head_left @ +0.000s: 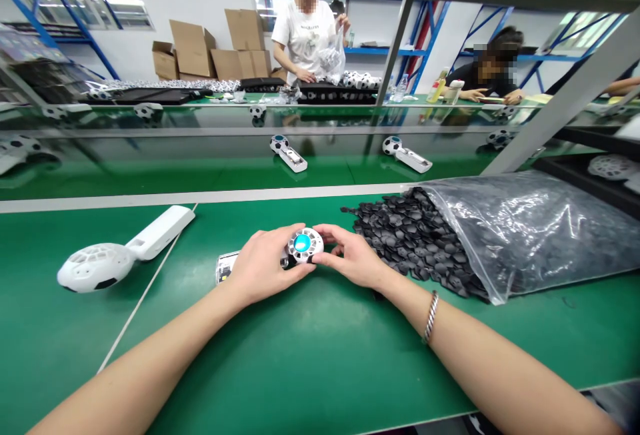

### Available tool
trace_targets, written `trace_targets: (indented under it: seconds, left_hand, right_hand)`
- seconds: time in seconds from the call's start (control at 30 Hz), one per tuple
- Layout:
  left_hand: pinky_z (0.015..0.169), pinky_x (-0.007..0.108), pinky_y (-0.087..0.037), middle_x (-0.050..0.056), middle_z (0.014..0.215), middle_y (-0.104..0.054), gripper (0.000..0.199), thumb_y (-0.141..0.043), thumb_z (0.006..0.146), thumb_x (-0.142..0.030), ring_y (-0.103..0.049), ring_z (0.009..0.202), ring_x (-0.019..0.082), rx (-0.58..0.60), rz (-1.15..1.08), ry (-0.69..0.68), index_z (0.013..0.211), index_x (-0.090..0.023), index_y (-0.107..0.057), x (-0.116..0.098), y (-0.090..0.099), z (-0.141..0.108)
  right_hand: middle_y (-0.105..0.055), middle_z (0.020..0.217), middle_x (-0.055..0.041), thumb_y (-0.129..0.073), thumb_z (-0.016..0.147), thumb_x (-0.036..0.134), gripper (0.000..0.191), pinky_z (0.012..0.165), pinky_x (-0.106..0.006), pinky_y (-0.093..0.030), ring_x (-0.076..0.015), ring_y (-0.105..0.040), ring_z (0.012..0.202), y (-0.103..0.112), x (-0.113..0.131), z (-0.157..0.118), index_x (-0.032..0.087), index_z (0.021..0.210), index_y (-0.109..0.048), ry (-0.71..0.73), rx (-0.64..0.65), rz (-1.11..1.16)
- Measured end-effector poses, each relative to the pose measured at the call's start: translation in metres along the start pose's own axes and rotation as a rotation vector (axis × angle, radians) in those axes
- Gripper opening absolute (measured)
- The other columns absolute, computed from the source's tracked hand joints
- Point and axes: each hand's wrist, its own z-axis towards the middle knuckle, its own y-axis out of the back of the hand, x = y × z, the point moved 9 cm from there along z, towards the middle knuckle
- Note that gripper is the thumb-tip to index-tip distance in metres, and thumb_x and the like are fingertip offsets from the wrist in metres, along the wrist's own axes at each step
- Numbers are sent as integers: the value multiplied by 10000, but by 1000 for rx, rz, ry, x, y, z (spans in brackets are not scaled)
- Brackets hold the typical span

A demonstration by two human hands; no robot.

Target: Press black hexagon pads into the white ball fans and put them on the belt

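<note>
Between my hands is a white, football-patterned handheld fan (311, 240), its round head facing up with a bright blue disc in the middle. My left hand (267, 258) wraps the head's left side, and the opened handle sticks out behind that hand. The fingertips and thumb of my right hand (350, 255) pinch the right edge of the head. Just past my right hand lies a heap of small black plastic pieces (415, 235), spilling from a clear plastic bag (545, 228). Another white fan (100, 267), with its handle closed, lies to the left on the green table.
Beyond a pale strip (225, 196) runs a green conveyor belt (340, 171) with opened fans (293, 158) on it. A grey post (565, 101) slants at the right beside black trays. People (305, 41) work across the line, near cardboard boxes (193, 48).
</note>
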Motion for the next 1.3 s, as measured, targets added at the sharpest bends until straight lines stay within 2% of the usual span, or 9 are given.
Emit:
trace_targets:
  seconds: [0.2,0.53,0.7,0.83,0.9,0.97,1.1,1.2,1.3]
  left_hand:
    - [842,364,-439,19,1169,-594,567,-495,734,-548,-566,1022,255,21,-11,74,1220,-257,-465,7,-2,2]
    - [858,385,-434,48,1185,-582,593,-465,760,-531,-554,1036,268,7,0,95,1247,-193,-447,6,-4,2]
    - [849,372,-436,43,1184,-579,560,-458,769,-516,-561,1022,257,17,5,86,1238,-210,-438,5,-4,2]
    - [817,352,-449,25,1177,-578,568,-499,731,-551,-561,1015,248,30,-14,75,1208,-248,-441,5,-6,1]
    - [829,372,-436,34,1185,-572,582,-506,725,-563,-555,1013,256,49,-8,49,1209,-249,-437,4,-8,2]
    - [867,397,-404,48,1195,-563,592,-522,729,-543,-545,1014,259,81,-6,-30,1229,-243,-424,0,-8,2]
    - [968,447,-300,47,1296,-473,640,-579,724,-465,-401,1166,278,136,10,-192,1295,-275,-363,-12,-8,2]
    - [969,486,-280,76,1298,-448,744,-608,666,-542,-333,1190,308,91,12,-118,1310,-273,-351,-7,-6,3]
    - [938,468,-320,83,1134,-538,650,-557,702,-567,-410,1087,277,29,-62,-11,1261,-260,-428,2,-7,4]
  right_hand:
    - [-589,1121,-42,-564,803,301,413,792,-301,-501,-180,-569,1000,-6,-6,1,242,1194,-446,-5,17,55]
    - [-603,1075,-62,-570,794,254,366,828,-320,-479,-171,-586,938,-3,-1,5,199,1144,-476,22,-48,-34]
    - [-594,1079,-54,-557,804,276,358,821,-294,-476,-159,-579,942,-6,0,6,198,1144,-480,14,-1,3]
    - [-591,1074,-49,-594,772,357,417,801,-295,-469,-163,-573,909,-5,2,5,206,1149,-499,4,4,-92]
    - [-595,1062,-50,-581,777,398,415,774,-278,-471,-159,-570,903,2,3,7,201,1137,-518,2,-3,-151]
    - [-600,1041,-51,-559,795,406,373,780,-265,-461,-157,-559,920,19,4,9,190,1099,-551,9,-63,-272]
    - [-598,950,-53,-579,801,317,193,834,-286,-418,-181,-526,941,70,-8,7,193,938,-634,-150,-227,-754]
    - [-595,924,-68,-611,773,289,133,784,-316,-427,-223,-513,932,88,-24,3,206,863,-663,-293,-204,-933]
    - [-602,927,-78,-615,769,291,150,741,-328,-432,-239,-513,905,87,-31,1,208,883,-665,-311,-173,-948]
